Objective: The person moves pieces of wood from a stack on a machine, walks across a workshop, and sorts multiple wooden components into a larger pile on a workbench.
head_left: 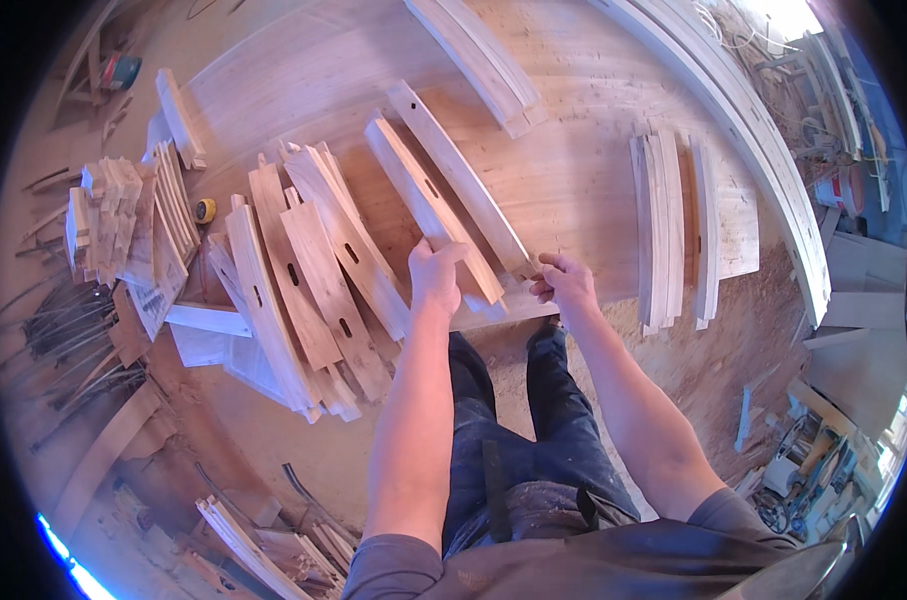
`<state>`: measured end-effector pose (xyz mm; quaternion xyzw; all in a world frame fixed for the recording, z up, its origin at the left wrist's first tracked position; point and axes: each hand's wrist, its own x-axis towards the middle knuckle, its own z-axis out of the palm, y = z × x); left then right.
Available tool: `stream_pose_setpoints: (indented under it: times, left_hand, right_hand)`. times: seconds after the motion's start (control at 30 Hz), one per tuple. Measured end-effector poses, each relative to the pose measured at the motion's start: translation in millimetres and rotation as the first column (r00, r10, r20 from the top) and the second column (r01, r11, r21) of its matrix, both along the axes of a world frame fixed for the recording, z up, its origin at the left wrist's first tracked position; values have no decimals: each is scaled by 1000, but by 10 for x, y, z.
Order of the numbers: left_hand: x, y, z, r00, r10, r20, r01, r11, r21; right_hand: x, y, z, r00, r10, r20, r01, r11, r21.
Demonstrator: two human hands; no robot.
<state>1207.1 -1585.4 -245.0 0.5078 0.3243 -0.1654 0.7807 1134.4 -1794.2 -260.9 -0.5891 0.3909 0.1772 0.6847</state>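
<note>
My left hand (438,275) is closed around the near end of a pale wooden rail (423,190), its thumb lying across the top. A dark slot is cut in this rail's upper face. Just to the right lies a second wooden rail (463,175), roughly parallel, with a small dark hole near its far end. My right hand (565,284) is at that rail's near end, fingers curled and pinched together. Whatever sits between those fingers is too small or hidden to make out. Both rails rest on a large wooden board (563,200) in front of me.
Several slotted wooden pieces (313,255) lie to the left, beside a yellow tape measure (205,211) and stacked short pieces (103,220). More wooden strips (661,235) lie on the right. Long pale beams (743,130) run along the far right edge. Another bundle (478,65) lies farther away.
</note>
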Motion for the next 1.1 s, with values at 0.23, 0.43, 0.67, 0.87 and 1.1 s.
stream_pose_setpoints:
  times: [0.23, 0.43, 0.67, 0.87, 1.1]
  left_hand:
    - [-29, 167, -12, 1000, 6, 24, -4, 999, -50]
    - [52, 71, 54, 993, -119, -7, 112, 909, 401]
    - [75, 171, 23, 984, -174, 47, 112, 796, 595]
    - [90, 234, 171, 977, -212, 20, 167, 822, 545]
    - [-4, 216, -37, 988, -135, 80, 52, 763, 644]
  right_hand:
    - [20, 230, 133, 994, 87, 69, -85, 996, -21]
    - [-99, 170, 34, 965, -209, -160, 263, 786, 559]
    - [-140, 158, 50, 944, -266, -194, 327, 679, 658]
    - [-196, 137, -27, 939, -292, -182, 338, 683, 647]
    - [-188, 237, 84, 925, -361, -121, 359, 719, 595]
